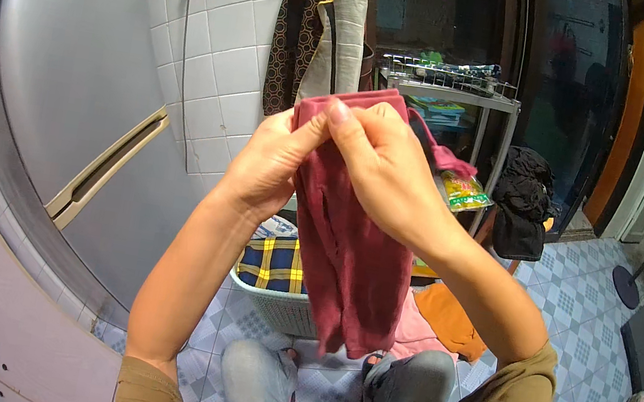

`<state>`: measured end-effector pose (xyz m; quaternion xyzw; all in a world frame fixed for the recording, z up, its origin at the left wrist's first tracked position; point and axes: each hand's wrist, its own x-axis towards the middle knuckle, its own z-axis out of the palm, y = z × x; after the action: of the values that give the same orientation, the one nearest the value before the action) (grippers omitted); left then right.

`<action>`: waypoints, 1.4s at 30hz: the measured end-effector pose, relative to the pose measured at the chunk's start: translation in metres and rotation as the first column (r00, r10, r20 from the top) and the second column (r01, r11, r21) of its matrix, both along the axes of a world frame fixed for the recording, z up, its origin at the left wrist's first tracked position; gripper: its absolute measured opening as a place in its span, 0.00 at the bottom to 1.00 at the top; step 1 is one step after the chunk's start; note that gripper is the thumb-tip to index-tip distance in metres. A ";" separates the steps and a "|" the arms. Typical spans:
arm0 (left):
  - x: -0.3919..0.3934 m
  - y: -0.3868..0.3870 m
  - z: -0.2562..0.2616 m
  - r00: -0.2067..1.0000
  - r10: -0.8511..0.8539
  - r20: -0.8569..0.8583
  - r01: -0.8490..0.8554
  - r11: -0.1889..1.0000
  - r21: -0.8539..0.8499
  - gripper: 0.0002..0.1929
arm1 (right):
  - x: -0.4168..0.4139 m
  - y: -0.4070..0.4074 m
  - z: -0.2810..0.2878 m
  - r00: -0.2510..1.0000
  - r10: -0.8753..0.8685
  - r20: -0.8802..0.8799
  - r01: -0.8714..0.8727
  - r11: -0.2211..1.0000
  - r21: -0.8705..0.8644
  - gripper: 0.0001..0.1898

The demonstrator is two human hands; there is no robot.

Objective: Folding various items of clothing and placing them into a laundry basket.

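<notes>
A dark pink cloth garment (349, 268) hangs down in front of me, its upper edge pinched between both hands. My left hand (269, 158) grips the top left part, thumb on the near side. My right hand (382, 157) is closed on the same edge just beside it, the two thumbs almost meeting. A knotted pink tie (451, 160) sticks out to the right of the garment. Behind it, a pale plastic basket (276, 307) holds a blue and yellow plaid cloth (271, 263). Pink cloth (413, 326) and an orange-brown cloth (451, 322) lie behind my right knee.
A grey refrigerator (113, 42) with a long handle stands at left. A metal rack (501, 105) is ahead, with a bagged item (463, 192) on it. Black clothing (524, 201) hangs to its right. A standing fan (627, 287) is on the tiled floor at far right.
</notes>
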<state>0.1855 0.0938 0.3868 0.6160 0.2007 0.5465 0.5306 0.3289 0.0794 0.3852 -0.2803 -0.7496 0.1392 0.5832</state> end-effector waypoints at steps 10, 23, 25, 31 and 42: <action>-0.018 0.008 -0.007 0.981 -0.100 -0.167 0.111 0.992 0.057 0.16 | 0.063 0.044 -0.057 0.741 0.538 -0.401 -0.670 0.556 -0.493 0.33; -0.044 0.036 0.007 0.902 0.045 -0.430 0.066 0.968 0.241 0.13 | 0.059 0.061 -0.043 0.947 0.305 -0.104 -0.321 0.869 -0.377 0.11; -0.046 0.034 0.018 0.910 0.049 -0.411 0.078 0.955 0.286 0.13 | 0.057 0.064 -0.032 0.942 0.308 -0.129 -0.334 0.885 -0.323 0.12; -0.046 -0.010 0.052 0.913 0.162 -0.375 0.028 0.891 0.453 0.14 | 0.058 0.023 0.005 0.925 0.342 -0.166 -0.372 0.905 -0.206 0.11; -0.039 -0.219 0.041 0.887 0.352 -0.300 -0.078 0.754 0.653 0.18 | 0.072 -0.172 -0.019 0.771 0.590 -0.239 -0.633 0.673 -0.383 0.21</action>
<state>0.1463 -0.1254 0.4274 0.8275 0.1848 0.5004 0.1750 0.4011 -0.0928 0.3665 -0.1307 -0.7192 0.5060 0.4579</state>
